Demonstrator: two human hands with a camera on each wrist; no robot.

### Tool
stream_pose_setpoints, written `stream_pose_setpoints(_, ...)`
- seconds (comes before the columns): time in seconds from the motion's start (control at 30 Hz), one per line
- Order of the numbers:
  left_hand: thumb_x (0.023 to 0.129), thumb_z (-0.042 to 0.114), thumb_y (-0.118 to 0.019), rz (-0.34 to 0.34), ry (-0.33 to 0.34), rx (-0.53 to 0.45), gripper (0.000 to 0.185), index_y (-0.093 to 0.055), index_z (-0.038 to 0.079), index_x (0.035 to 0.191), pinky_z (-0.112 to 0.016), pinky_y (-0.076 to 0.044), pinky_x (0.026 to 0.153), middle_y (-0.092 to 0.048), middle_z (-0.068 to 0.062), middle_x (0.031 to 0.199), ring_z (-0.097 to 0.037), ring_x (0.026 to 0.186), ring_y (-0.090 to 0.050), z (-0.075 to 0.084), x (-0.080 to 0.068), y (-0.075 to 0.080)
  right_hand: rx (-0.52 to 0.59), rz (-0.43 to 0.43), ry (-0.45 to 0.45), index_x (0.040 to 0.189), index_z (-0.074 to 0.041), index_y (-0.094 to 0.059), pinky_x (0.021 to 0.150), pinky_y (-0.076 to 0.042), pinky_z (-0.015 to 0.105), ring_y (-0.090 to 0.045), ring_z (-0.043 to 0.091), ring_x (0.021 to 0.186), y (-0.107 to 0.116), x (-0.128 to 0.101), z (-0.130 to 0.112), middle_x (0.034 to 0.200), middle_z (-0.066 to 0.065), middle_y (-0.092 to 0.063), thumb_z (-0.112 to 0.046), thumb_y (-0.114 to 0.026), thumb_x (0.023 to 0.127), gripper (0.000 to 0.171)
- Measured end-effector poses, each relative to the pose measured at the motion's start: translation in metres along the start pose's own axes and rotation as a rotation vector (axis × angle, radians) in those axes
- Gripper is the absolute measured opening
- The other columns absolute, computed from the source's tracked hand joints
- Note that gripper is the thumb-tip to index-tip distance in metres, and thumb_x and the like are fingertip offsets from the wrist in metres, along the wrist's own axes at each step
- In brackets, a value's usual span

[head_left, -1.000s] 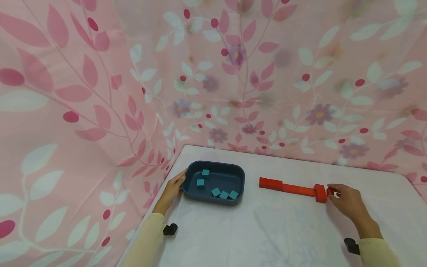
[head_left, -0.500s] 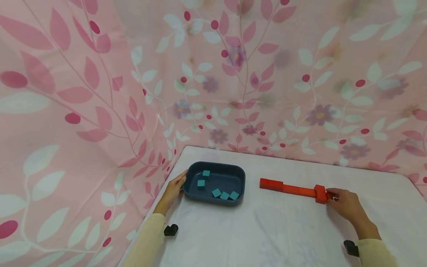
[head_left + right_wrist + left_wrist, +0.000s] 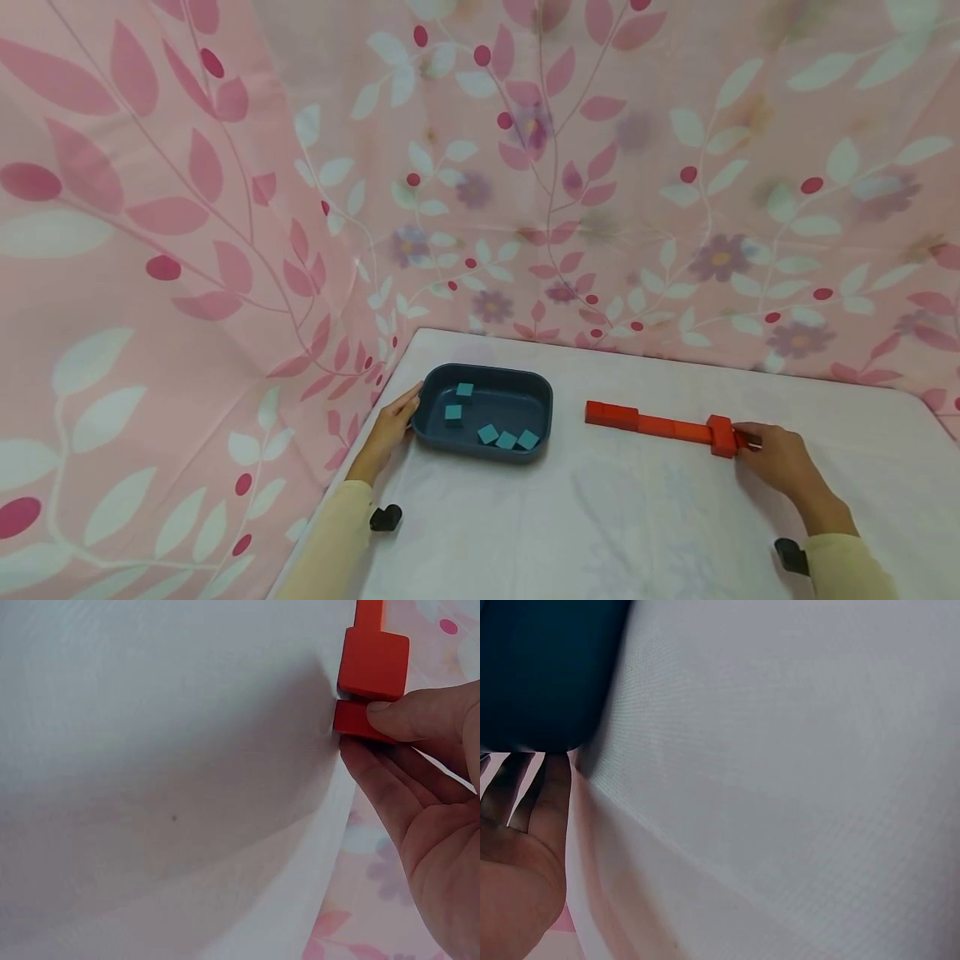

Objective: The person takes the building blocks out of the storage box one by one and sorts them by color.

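Observation:
My right hand (image 3: 783, 462) pinches a small red block (image 3: 351, 718) between thumb and fingers. It sits right against an upright red block (image 3: 722, 437) at the right end of a row of red blocks (image 3: 663, 426) lying on the table. In the head view my fingers hide most of the pinched block. On the left, a dark blue rectangular tray (image 3: 480, 453) holds several teal cubes (image 3: 453, 415). My left hand (image 3: 387, 433) rests at the tray's left wall, its extended fingers touching the side, as the left wrist view also shows.
A white cloth (image 3: 600, 517) covers the table. Pink leaf-patterned fabric (image 3: 562, 167) hangs behind and to the left, close to the table's edges. A black wrist camera (image 3: 386, 517) sits by the left sleeve, another black camera (image 3: 791, 557) by the right sleeve.
My right hand has moved slightly left, bringing the small red block up against the end of the row. My left hand and the tray stay in place.

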State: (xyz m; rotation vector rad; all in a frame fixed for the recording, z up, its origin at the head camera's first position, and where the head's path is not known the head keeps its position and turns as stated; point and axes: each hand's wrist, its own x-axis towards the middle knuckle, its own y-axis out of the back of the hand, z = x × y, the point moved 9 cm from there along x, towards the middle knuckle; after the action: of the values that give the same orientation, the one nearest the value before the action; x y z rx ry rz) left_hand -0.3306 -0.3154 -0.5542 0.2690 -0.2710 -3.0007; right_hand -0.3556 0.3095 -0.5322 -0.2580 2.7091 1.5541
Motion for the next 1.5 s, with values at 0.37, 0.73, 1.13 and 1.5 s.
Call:
stream_pose_setpoints(0.37, 0.102, 0.036, -0.049, 0.006, 0.002, -0.006, 0.042, -0.049, 0.034, 0.144, -0.047, -0.036, 0.107, -0.040, 0.001, 0.152, -0.024, 0.139, -0.036, 0.001, 0.000, 0.000, -0.016, 0.031, 0.040, 0.133, 0.013, -0.047, 0.082, -0.048, 0.062, -0.050, 0.055, 0.104, 0.006, -0.002, -0.010, 0.123, 0.039, -0.051, 0.000, -0.070, 0.080, 0.059)
stream_pose_setpoints(0.73, 0.102, 0.036, -0.049, 0.012, -0.009, -0.009, 0.042, -0.049, 0.033, 0.144, -0.048, -0.036, 0.107, -0.039, 0.000, 0.152, -0.025, 0.139, -0.036, -0.001, -0.002, 0.002, -0.009, 0.165, 0.234, 0.132, 0.007, -0.053, 0.083, -0.049, 0.061, -0.054, 0.048, 0.105, 0.019, 0.003, -0.099, 0.127, 0.031, -0.052, -0.015, -0.073, 0.087, 0.055)
stream_pose_setpoints(1.13, 0.103, 0.032, -0.049, -0.009, -0.042, 0.001, 0.041, -0.049, 0.032, 0.144, -0.046, -0.042, 0.102, -0.040, -0.001, 0.152, -0.021, 0.134, -0.040, 0.006, -0.001, -0.003, 0.176, 0.153, 0.452, 0.132, -0.005, -0.059, 0.083, -0.054, 0.047, -0.062, 0.034, 0.108, -0.028, 0.012, -0.216, 0.125, 0.015, -0.060, -0.017, -0.076, 0.086, 0.051)
stream_pose_setpoints(1.5, 0.102, 0.034, -0.050, -0.009, -0.042, -0.002, 0.042, -0.049, 0.031, 0.144, -0.047, -0.042, 0.102, -0.040, -0.002, 0.152, -0.024, 0.134, -0.040, 0.005, 0.000, -0.002, 0.246, -0.014, 0.650, 0.129, -0.009, -0.064, 0.091, -0.052, 0.041, -0.060, 0.022, 0.111, -0.107, 0.013, -0.309, 0.122, 0.005, -0.065, -0.018, -0.077, 0.085, 0.047)
